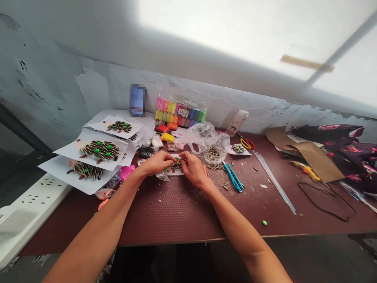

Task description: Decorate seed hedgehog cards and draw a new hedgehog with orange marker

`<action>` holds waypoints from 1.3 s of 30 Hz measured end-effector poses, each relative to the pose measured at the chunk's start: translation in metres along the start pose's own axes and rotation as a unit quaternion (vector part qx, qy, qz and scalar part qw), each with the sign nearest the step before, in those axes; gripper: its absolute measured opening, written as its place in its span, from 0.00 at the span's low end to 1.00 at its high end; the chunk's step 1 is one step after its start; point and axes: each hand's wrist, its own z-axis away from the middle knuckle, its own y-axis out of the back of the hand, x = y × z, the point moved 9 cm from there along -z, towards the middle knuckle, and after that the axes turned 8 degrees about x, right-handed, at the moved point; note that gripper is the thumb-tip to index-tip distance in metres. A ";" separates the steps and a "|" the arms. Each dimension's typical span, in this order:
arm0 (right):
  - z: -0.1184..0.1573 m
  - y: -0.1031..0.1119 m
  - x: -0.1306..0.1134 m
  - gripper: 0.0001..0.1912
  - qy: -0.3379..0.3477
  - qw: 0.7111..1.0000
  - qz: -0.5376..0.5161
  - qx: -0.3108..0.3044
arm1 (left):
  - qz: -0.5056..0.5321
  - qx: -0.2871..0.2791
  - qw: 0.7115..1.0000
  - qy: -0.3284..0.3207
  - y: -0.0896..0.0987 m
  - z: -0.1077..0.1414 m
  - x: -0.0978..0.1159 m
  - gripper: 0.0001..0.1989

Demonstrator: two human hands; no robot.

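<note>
Both the left hand (160,162) and right hand (192,169), fingers bent and narrowed, meet over a small white card (176,173) bearing dark striped seeds (177,165) on the dark-red textured surface (165,216); any grip is hidden.

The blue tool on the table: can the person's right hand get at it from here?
Probably yes: the right hand is at the seed-covered card, and the blue tool lies nearby, farther right, with nothing on top of it.
</note>
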 end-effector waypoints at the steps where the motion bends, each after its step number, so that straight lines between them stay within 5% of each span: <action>1: 0.000 0.000 0.000 0.12 -0.001 1.000 -0.001 -0.002 | 0.001 -0.001 1.000 -0.001 0.000 0.000 0.001 0.22; 39: 0.000 0.005 -0.005 0.11 0.008 1.000 0.001 0.003 | 0.001 -0.003 1.000 -0.015 -0.001 0.002 0.005 0.20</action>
